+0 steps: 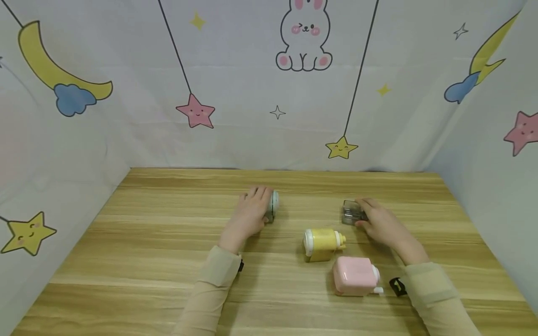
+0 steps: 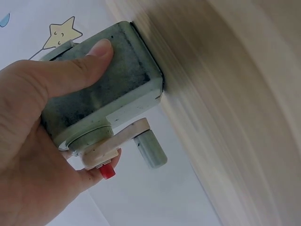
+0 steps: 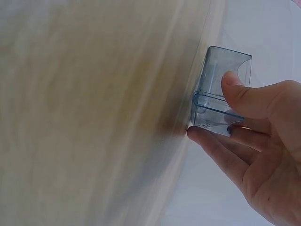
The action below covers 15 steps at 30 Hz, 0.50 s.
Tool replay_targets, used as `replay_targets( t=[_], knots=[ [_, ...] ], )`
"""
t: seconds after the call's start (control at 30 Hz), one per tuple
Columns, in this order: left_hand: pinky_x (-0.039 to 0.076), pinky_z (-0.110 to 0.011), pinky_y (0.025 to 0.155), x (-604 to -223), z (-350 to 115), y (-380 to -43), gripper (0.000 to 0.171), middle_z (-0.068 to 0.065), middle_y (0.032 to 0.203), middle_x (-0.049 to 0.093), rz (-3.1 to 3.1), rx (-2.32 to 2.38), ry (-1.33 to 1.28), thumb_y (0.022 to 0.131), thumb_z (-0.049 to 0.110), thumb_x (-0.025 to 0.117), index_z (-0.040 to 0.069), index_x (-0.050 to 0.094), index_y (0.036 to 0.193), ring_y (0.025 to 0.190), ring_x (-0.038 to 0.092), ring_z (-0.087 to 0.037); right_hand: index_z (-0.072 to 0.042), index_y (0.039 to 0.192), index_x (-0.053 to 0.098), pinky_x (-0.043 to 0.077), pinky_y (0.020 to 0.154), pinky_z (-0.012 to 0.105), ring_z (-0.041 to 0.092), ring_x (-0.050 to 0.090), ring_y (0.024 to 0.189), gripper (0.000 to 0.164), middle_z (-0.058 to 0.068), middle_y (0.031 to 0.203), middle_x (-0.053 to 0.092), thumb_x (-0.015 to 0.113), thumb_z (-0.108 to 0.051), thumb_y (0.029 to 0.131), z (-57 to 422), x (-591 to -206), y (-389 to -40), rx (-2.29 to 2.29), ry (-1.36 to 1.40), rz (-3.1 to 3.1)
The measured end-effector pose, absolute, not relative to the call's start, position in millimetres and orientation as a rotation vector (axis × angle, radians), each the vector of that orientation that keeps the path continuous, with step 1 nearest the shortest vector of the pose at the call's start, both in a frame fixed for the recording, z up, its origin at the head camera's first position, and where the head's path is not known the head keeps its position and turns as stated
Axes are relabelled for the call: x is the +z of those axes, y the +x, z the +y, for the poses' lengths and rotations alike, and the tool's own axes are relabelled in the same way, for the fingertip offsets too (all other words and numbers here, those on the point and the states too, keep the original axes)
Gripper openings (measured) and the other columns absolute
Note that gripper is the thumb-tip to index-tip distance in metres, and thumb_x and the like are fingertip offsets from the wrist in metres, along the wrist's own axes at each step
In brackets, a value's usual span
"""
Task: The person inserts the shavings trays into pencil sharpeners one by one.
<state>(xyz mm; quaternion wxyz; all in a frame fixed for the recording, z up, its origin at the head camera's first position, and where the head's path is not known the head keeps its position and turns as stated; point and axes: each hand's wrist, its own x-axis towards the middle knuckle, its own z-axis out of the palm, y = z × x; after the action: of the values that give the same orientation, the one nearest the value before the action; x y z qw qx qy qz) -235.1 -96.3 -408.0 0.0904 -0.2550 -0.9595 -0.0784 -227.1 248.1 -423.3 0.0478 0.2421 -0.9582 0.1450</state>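
1. While my left hand (image 1: 249,214) grips a green sharpener (image 2: 120,77), its thumb lies along one dark face; most of the other fingers go out of sight behind the body, so I cannot tell how tightly they wrap. A crank (image 2: 124,136) juts out beside that palm, with a green knob (image 2: 150,149) at its end.
2. My right hand (image 1: 380,225) pinches a clear box (image 1: 350,213), thumb on one side and fingers on the other, parted only by the box itself. One end pokes out past my fingertips toward my left hand.
3. What a next move would hinge on, I judge, is the sideways gap: the clear box lies to the right of my left hand, well apart from the green sharpener and about equally far out. Its long axis seems to run from hand to hand, but my fingers cover one end, so I cannot be sure.
4. On the table (image 1: 147,233), a yellow sharpener (image 1: 324,240) lies between my hands, closer to me and nearer the right one; a pink sharpener (image 1: 356,275) sits closer in again, near my right wrist.
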Motion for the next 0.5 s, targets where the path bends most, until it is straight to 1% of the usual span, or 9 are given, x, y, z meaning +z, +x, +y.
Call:
replay_targets(
  t=[0.3,0.5],
  knots=[
    [0.040,-0.051,0.091,-407.9,-90.7,-235.6,0.073,-0.009,0.125,0.045,-2.848,-0.224,-0.776,0.069,0.015,0.076,0.008,0.034,0.129,0.116,0.032,-0.026,0.011,0.127,0.039,0.042,0.089,0.059,0.045,0.046,0.106,0.061,0.035,0.123,0.045,0.066,-0.015,0.079,248.2,-425.3,-228.0,0.463,0.753,-2.904],
    [0.040,-0.050,0.092,-408.1,-86.7,-235.5,0.074,-0.009,0.125,0.045,-2.844,-0.216,-0.782,0.068,0.015,0.076,0.008,0.034,0.129,0.116,0.033,-0.025,0.012,0.126,0.040,0.042,0.089,0.059,0.046,0.045,0.106,0.061,0.035,0.122,0.046,0.067,-0.015,0.078,248.1,-425.5,-228.3,0.468,0.764,-2.894]
  ],
)
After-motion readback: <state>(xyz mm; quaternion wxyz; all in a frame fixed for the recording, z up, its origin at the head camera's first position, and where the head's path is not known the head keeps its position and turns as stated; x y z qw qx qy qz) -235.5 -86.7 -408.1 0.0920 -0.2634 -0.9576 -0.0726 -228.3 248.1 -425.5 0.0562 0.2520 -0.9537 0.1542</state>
